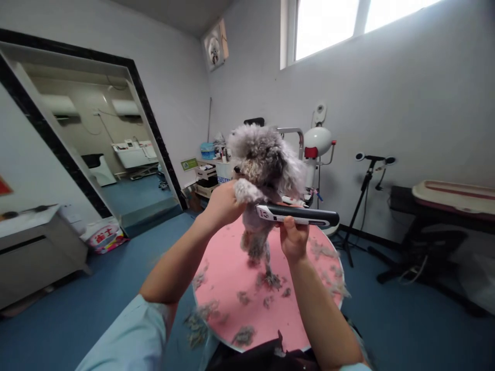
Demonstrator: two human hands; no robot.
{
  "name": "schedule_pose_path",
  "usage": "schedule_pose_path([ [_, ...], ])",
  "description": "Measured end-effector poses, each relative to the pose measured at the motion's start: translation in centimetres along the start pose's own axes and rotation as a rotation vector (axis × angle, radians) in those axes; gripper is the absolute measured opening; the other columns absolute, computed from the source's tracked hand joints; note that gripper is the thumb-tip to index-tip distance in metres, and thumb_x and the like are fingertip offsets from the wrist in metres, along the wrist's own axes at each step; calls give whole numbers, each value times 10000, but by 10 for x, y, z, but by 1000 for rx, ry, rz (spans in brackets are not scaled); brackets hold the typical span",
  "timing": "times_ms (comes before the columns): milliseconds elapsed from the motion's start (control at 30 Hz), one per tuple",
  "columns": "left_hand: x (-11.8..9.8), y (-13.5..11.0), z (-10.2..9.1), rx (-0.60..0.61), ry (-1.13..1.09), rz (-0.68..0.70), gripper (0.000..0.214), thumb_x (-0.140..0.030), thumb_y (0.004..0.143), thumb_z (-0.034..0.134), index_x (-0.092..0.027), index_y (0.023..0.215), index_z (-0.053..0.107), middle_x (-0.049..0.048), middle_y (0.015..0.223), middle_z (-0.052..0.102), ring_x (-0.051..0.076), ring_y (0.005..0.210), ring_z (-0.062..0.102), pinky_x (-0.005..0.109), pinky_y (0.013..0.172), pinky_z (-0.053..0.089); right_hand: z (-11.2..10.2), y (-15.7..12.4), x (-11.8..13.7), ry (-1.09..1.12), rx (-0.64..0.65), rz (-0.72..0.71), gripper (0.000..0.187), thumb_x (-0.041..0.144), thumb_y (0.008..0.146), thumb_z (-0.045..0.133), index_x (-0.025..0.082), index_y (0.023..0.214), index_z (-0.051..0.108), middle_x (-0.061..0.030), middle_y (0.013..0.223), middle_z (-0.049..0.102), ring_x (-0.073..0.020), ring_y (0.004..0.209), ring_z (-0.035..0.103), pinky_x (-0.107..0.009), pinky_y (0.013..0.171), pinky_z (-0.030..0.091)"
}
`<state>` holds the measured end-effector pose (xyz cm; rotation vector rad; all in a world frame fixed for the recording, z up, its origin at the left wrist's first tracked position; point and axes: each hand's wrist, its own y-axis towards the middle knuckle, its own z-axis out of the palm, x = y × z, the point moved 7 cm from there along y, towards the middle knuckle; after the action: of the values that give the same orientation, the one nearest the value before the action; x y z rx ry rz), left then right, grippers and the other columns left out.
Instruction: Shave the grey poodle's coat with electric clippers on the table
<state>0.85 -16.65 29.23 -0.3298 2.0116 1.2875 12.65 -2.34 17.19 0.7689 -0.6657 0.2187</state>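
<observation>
A grey, curly-haired dog stands on a round pink grooming table. My left hand is closed around the dog's raised front leg, close to its paw. Black-and-white hair clippers lie across my right hand, gripped between thumb and fingers. Their head is at the dog's upper leg and chest; whether the blade touches the coat I cannot tell. Tufts of cut fur are scattered over the tabletop around the dog's feet.
More fur lies on the blue floor left of the table. Behind the dog are a white-and-red dryer and a metal arm. A black tripod stands right. Shelves with bottles and a doorway are at the left.
</observation>
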Motion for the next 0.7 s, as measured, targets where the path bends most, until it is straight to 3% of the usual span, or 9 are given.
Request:
schedule_pose_path([
  [133,-25,20,26,214,30,199,288,-319,757,618,-192,505,558,23,547,523,150,575,461,260,610,393,-1,-9,19,-114,-80,-59,438,448,777,728,236,1111,540,-35,984,695,-122,608,604,-275,594,537],
  [267,-38,29,47,389,-133,156,347,-477,800,591,-175,628,594,-13,475,462,109,451,395,238,464,291,7,-8,43,-242,-104,-138,392,463,768,729,211,1025,573,-42,911,693,-133,600,594,-295,605,546],
  [433,-57,35,57,421,-230,79,314,-428,778,602,-163,618,552,-47,452,394,69,415,329,220,426,232,27,-2,73,-330,-22,-215,366,479,756,747,221,956,583,-38,899,692,-165,673,638,-289,585,545],
  [567,-71,34,59,439,-247,83,302,-369,786,575,-161,579,505,-45,472,400,60,435,335,216,442,239,48,2,82,-451,204,-127,304,439,734,778,218,881,628,-9,759,688,-172,632,635,-289,573,534],
  [633,-74,32,59,457,-261,75,313,-379,789,581,-160,578,502,-48,469,392,59,434,329,217,441,231,51,5,89,-485,189,-133,285,440,738,770,211,853,644,-15,742,692,-172,610,629,-286,546,522],
  [700,-75,29,58,483,-296,61,336,-411,788,597,-161,583,505,-54,460,375,57,425,309,220,438,221,49,7,99,-516,81,-203,271,445,745,755,210,825,647,-18,734,695,-174,605,623,-290,543,519],
])
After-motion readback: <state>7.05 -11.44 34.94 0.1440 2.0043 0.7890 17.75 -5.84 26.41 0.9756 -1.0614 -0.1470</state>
